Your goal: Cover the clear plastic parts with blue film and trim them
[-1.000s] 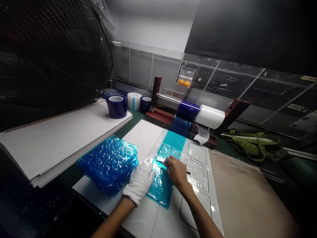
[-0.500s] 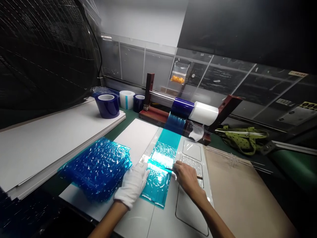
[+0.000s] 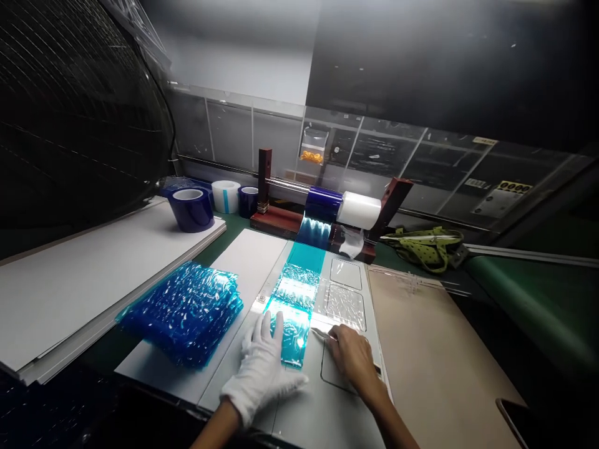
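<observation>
My left hand, in a white glove, lies with fingers spread over the lower left edge of a teal film strip. Bare and closed, my right hand grips a thin pointed blade tool, its tip close to the film's right edge. The strip runs down from a dark blue roll on a red stand, over a white board. A cross line divides the film near its lower part. To the left sits a stack of crinkled blue film pieces.
Blue roll and white roll stand at the back left by stacked white sheets. A white roll shares the stand's rod. Brown board and green dotted bag are at right.
My left hand has moved down toward me and spread its fingers. My right hand has shifted lower with the blade tool, off the film. The whole view has shifted slightly.
</observation>
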{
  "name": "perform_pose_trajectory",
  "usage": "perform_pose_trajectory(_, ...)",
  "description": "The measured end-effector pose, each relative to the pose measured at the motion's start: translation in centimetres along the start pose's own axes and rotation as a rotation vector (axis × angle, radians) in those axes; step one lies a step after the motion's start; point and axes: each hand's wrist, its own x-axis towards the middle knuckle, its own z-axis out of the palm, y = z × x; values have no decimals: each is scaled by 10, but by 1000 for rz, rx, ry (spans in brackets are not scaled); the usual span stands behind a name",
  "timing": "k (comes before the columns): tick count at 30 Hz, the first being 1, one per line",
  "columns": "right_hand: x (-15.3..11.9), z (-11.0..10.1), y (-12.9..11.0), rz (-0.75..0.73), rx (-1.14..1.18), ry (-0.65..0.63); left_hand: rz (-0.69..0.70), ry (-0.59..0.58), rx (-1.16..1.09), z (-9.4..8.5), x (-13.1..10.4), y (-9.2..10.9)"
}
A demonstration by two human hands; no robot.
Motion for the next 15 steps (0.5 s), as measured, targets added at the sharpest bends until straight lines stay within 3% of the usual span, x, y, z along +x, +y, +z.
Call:
perform_pose_trajectory(6,-6,-3,2,5,320,6,-5,145,91,15,0,5)
perform_pose_trajectory(9,-15,-1,5,11,550,-65,6,214,143,18,0,0)
perform_pose_trajectory(12,-23,13,-4,40,792,-174,-15,271,169,28,-10,0)
perform_pose_trajectory(15,-30,33,-20,91,995,-224,-12,295,178,40,-34,3)
